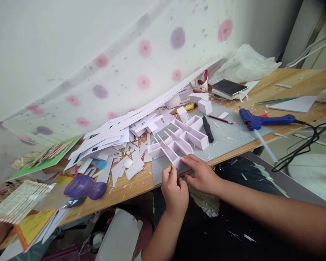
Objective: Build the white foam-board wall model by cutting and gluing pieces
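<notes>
A white foam-board model, built of open box-like channels that branch out, sits on the grey cutting mat near the table's front edge. At its nearest end, my left hand pinches the corner between thumb and fingers. My right hand grips the same end from the right, forefinger along the top edge and thumb below. The fingers partly hide this corner. Just right of the model lie a black marker-like pen and a red pencil.
A blue glue gun with a black cable lies at the right. White board scraps and sheets cover the left, beside a purple boot-shaped container. A yellow cutter, a tablet-like device and a plastic bag are farther back.
</notes>
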`<move>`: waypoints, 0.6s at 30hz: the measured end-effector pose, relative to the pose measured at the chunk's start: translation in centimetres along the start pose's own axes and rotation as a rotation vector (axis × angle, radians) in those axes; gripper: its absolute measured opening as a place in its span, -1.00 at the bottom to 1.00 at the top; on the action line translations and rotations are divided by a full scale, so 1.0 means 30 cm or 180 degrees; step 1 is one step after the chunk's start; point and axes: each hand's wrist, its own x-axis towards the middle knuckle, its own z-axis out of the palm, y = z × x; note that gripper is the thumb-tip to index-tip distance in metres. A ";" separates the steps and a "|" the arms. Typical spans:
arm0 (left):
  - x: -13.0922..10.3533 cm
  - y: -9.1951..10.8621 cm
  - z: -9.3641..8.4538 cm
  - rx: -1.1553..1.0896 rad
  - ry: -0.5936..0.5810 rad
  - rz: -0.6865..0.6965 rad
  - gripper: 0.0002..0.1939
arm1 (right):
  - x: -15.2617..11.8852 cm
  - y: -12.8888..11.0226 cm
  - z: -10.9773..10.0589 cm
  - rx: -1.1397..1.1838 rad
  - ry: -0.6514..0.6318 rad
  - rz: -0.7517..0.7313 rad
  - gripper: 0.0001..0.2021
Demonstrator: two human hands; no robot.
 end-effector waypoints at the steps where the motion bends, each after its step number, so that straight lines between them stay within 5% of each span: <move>1: 0.000 0.000 0.000 -0.0016 0.0003 -0.0012 -0.38 | 0.001 0.000 0.000 0.0024 0.0012 -0.0007 -0.46; 18: -0.006 0.004 0.004 0.0019 -0.0002 -0.0087 -0.40 | -0.008 0.006 0.009 0.0029 0.0000 -0.0046 -0.44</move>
